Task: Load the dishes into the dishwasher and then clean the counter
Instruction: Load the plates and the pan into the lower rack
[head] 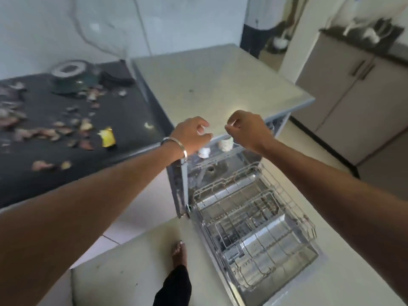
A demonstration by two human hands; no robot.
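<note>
The dishwasher [220, 85] stands open beside the dark counter [123, 120]. Its lower rack [260, 221] is pulled out over the dropped door and holds no dishes. Two white cups [226, 144] sit upside down in the upper rack [223, 156], which is mostly inside the machine. My left hand [193, 134], with a metal bangle on its wrist, hovers just above the left cup [204, 153] with loosely curled fingers. My right hand [248, 129] hangs over the right cup, thumb and forefinger close together. Motion blur hides whether it pinches anything.
Dry peels and scraps [53, 131] and a yellow wrapper [107, 138] litter the dark counter. A round green appliance [68, 76] stands at its back. Pale cabinets [353, 102] line the right wall. My bare foot [179, 252] is left of the open door.
</note>
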